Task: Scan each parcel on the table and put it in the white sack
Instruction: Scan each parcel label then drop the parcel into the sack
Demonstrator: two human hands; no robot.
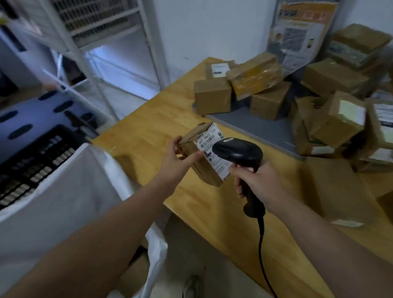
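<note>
My left hand [176, 160] grips a small brown cardboard parcel [197, 167] with a white barcode label, held tilted above the near left part of the wooden table [157, 126]. My right hand [257, 183] holds a black corded barcode scanner [238, 152] by its handle, with its head just over the label. The white sack [63, 203] hangs open at the left, below and beside the table's edge. Several more brown parcels [266, 103] lie piled at the far and right side of the table.
A grey mat [268, 130] lies under the far parcels. A black crate [26, 166] stands behind the sack. A white metal rack [97, 46] rises at the back left, and an orange poster [299, 34] leans on the wall. The scanner cord [264, 260] hangs off the table's front.
</note>
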